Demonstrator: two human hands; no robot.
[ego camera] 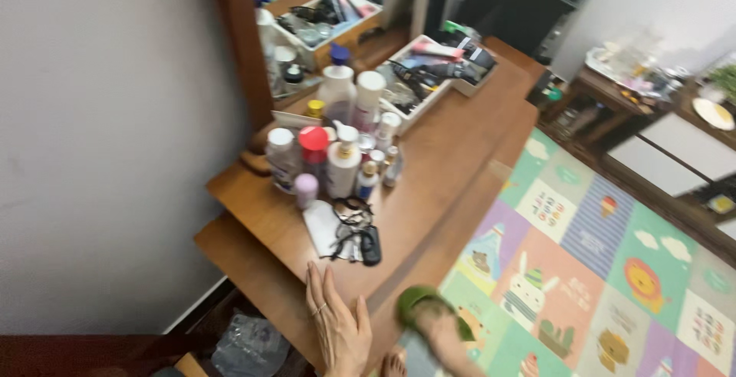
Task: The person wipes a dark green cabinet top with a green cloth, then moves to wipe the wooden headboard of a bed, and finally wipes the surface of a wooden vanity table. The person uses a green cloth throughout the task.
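In the head view, the left hand was laid flat, fingers spread, on the near edge of the brown wooden dressing table, apparently for support. The right hand, blurred, was closed around a green cloth pad just right of it, above the colourful cartoon play mat. Plastic cosmetic bottles were clustered at the far left, beside black-framed glasses, seemingly kept away from the bare tabletop
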